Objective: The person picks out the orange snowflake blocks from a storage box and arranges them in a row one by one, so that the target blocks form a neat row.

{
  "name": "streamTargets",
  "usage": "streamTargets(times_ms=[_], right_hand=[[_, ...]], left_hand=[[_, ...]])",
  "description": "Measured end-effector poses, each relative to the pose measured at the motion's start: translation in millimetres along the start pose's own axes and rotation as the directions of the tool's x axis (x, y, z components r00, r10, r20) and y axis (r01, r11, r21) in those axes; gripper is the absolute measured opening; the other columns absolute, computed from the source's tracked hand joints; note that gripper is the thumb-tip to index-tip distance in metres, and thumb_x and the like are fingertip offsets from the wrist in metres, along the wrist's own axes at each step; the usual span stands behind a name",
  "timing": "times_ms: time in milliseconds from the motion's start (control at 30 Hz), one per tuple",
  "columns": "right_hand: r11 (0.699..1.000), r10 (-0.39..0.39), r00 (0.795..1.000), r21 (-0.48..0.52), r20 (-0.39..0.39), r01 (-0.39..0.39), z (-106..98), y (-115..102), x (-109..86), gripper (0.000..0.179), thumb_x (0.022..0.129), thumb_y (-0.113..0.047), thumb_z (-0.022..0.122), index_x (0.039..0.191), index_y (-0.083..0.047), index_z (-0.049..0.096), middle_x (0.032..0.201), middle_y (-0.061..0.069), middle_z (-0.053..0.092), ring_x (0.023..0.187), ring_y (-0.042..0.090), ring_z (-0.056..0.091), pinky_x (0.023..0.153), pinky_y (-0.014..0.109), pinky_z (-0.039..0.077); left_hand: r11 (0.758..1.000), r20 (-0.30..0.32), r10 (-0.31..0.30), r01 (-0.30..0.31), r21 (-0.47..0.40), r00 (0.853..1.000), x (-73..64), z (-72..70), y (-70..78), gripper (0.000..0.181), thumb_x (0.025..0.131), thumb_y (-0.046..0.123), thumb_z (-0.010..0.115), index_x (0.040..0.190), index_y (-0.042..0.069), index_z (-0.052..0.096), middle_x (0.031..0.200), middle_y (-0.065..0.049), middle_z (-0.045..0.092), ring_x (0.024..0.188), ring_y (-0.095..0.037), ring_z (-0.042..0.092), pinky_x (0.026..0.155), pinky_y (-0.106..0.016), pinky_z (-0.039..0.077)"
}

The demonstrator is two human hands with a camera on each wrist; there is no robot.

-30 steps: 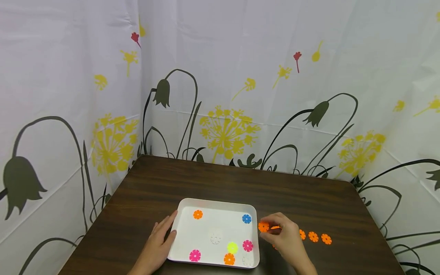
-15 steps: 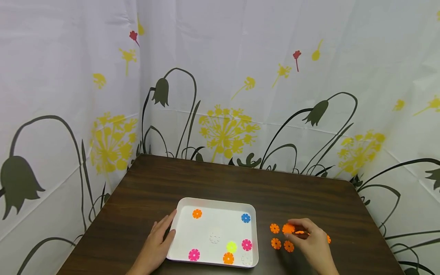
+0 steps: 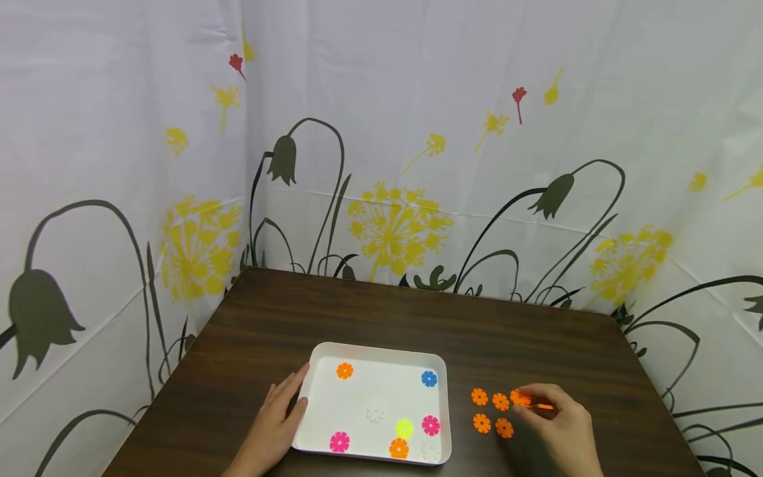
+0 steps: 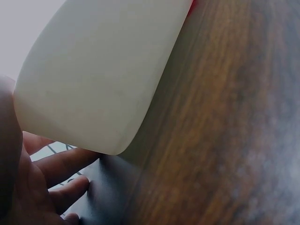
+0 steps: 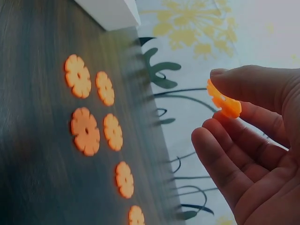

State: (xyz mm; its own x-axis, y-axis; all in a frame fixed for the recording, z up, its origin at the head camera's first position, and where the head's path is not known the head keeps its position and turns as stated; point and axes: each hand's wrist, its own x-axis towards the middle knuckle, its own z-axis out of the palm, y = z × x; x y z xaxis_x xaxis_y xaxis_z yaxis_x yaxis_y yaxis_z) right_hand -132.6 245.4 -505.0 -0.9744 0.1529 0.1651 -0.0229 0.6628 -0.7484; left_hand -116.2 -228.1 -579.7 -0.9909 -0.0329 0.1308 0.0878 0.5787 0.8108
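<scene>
My right hand (image 3: 563, 421) pinches an orange flower-shaped disc (image 5: 225, 101), notched round its edge, between thumb and index finger. In the right wrist view it hangs well apart from the discs on the table, its other fingers loosely bent. Below and beside this hand, similar orange discs (image 3: 481, 423) lie flat in two rows. My left hand (image 3: 271, 421) rests against the left side of a shallow white tray (image 3: 381, 348), fingers mostly straight along the wall. The left wrist view shows these fingers (image 4: 68, 164) at the tray's outer side.
Inside the tray lie scattered discs: orange ones, a blue disc (image 3: 429, 378), pink ones, a yellow disc (image 3: 404, 428) and whitish ones that barely show. The dark wooden table (image 3: 369, 305) reaches back to a white curtain (image 3: 381, 99) with printed flowers.
My right hand has moved right, away from the tray and along the orange discs, still pinching its disc. The discs nearer the tray have come into view. My left hand stays at the tray.
</scene>
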Motion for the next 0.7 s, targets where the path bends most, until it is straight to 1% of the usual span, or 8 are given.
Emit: streamTargets(times_ms=[133, 267, 367, 433, 500, 633, 700], right_hand=[[0.999, 0.049, 0.999, -0.017, 0.001, -0.049, -4, 8, -1.9, 0.029, 0.082, -0.015, 0.092, 0.108, -0.016, 0.08, 0.108, 0.002, 0.076, 0.089, 0.005, 0.072, 0.075, 0.016, 0.061], [0.995, 0.079, 0.997, -0.06, 0.004, -0.078, -4, 15, -3.6, 0.031, 0.081, -0.013, 0.093, 0.109, -0.013, 0.08, 0.107, 0.004, 0.076, 0.087, 0.005, 0.071, 0.073, 0.015, 0.06], [0.99, 0.1, 0.995, -0.102, 0.011, -0.098, -3, 21, -6.0, 0.031, 0.081, -0.013, 0.092, 0.109, -0.01, 0.08, 0.107, 0.007, 0.077, 0.084, 0.004, 0.071, 0.07, 0.016, 0.06], [0.985, 0.122, 0.992, -0.126, 0.023, -0.118, -3, 26, -7.4, 0.032, 0.081, -0.016, 0.093, 0.109, -0.008, 0.08, 0.108, 0.009, 0.078, 0.084, 0.006, 0.072, 0.069, 0.018, 0.061], [0.979, 0.15, 0.988, -0.145, 0.048, -0.141, -2, 31, -8.6, 0.034, 0.081, -0.019, 0.093, 0.11, -0.007, 0.08, 0.109, 0.01, 0.079, 0.085, 0.01, 0.074, 0.07, 0.023, 0.062], [0.962, 0.202, 0.974, -0.205, 0.101, -0.178, 2, 43, -10.2, 0.037, 0.079, -0.025, 0.094, 0.108, -0.007, 0.08, 0.103, 0.008, 0.08, 0.084, 0.016, 0.074, 0.077, 0.04, 0.064], [0.957, 0.215, 0.969, -0.221, 0.118, -0.186, 5, 48, -10.8, 0.036, 0.078, -0.025, 0.094, 0.107, -0.007, 0.08, 0.1, 0.006, 0.08, 0.082, 0.016, 0.072, 0.077, 0.046, 0.063]], left_hand=[[1.0, 0.003, -0.003, 0.003, -0.003, 1.0, 0.9, 0.1, 0.3, 0.058, 0.105, 0.011, 0.062, 0.16, 0.015, 0.048, 0.159, -0.019, 0.053, 0.15, -0.049, 0.042, 0.124, -0.075, 0.015], [1.0, 0.004, -0.006, 0.006, -0.004, 1.0, 0.6, 0.4, -0.2, 0.058, 0.105, 0.011, 0.062, 0.16, 0.016, 0.048, 0.159, -0.019, 0.052, 0.15, -0.049, 0.041, 0.124, -0.075, 0.015], [1.0, 0.002, -0.005, 0.005, -0.004, 1.0, 0.2, 0.8, -0.9, 0.058, 0.104, 0.01, 0.062, 0.16, 0.015, 0.048, 0.159, -0.019, 0.053, 0.15, -0.049, 0.042, 0.124, -0.075, 0.015], [1.0, 0.0, -0.006, 0.006, -0.007, 1.0, 0.3, 0.9, -0.9, 0.058, 0.105, 0.01, 0.062, 0.16, 0.015, 0.048, 0.159, -0.019, 0.053, 0.151, -0.048, 0.042, 0.124, -0.075, 0.015], [1.0, -0.003, -0.003, 0.003, -0.007, 1.0, 0.3, 0.9, -0.6, 0.057, 0.105, 0.011, 0.062, 0.16, 0.015, 0.048, 0.159, -0.019, 0.053, 0.151, -0.048, 0.042, 0.124, -0.075, 0.015], [1.0, -0.02, 0.028, -0.028, -0.008, 0.999, -0.5, 0.4, 0.4, 0.057, 0.104, 0.011, 0.063, 0.159, 0.015, 0.049, 0.157, -0.02, 0.055, 0.148, -0.05, 0.044, 0.123, -0.076, 0.017], [0.999, -0.027, 0.039, -0.04, -0.007, 0.999, -1.2, 0.0, 0.6, 0.057, 0.104, 0.011, 0.063, 0.159, 0.015, 0.05, 0.156, -0.02, 0.056, 0.148, -0.05, 0.045, 0.122, -0.077, 0.017]])
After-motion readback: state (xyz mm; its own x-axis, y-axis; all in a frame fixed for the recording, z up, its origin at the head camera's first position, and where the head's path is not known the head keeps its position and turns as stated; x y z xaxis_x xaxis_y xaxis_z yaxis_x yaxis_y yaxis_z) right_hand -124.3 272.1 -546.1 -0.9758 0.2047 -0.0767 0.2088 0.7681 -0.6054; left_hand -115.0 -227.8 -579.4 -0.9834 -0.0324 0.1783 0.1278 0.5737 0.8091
